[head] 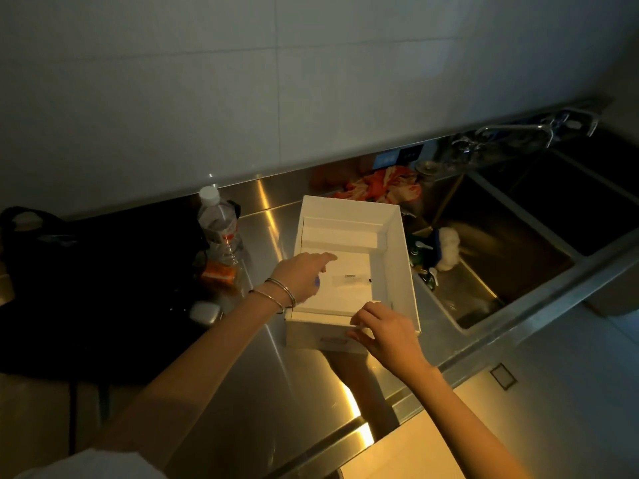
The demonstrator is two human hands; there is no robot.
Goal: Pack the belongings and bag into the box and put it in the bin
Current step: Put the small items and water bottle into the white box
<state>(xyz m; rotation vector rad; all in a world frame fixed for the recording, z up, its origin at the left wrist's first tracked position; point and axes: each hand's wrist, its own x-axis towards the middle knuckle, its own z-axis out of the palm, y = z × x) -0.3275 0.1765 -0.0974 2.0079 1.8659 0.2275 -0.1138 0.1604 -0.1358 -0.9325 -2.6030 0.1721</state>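
An open white box (397, 243) stands on the steel counter, with a white insert and a flat white packet bearing a barcode (349, 281) inside. My left hand (301, 274), bracelets on the wrist, reaches into the box from the left, palm down over the packet; a small blue thing shows under its fingers. My right hand (383, 330) grips the near right edge of the box. A black bag (96, 285) lies on the counter to the left. A clear water bottle (219, 223), an orange packet (218, 273) and a small white case (204, 312) sit between bag and box.
A steel sink (501, 257) lies right of the box, with a bottle and a white sponge inside and a tap (518, 131) behind. An orange-and-white cloth (380, 186) lies behind the box. The counter's front edge (345, 440) runs below my arms.
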